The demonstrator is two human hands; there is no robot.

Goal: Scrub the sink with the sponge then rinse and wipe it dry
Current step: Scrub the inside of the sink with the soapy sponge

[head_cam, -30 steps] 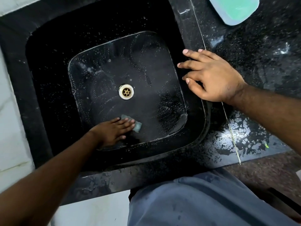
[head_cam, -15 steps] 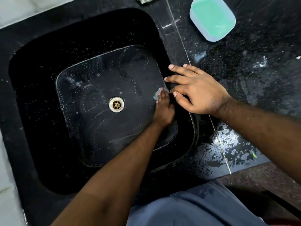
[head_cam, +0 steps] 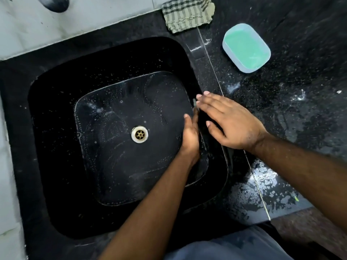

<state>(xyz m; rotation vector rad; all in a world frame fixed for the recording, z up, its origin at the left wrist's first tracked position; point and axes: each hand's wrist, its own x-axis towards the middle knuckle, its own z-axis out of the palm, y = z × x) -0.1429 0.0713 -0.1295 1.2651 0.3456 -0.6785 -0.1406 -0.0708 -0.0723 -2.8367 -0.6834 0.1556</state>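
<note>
Pressing the sponge (head_cam: 194, 103) against the sink (head_cam: 56, 128) wall right of the drain (head_cam: 139, 133), left hand (head_cam: 190, 136) fingers lie straight; right hand (head_cam: 231, 121) rests flat, spread, on the rim.

Dim overhead light, glare on wet counter (head_cam: 262, 186), slight motion blur

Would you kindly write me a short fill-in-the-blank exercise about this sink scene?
1. The left hand works along the sink's ____ wall.
2. The right hand lies flat on the ____ of the sink.
3. The liquid in the soap dish is ____.
4. The checked cloth lies ____ the sink.

Missing words: right; rim; green; behind
</note>
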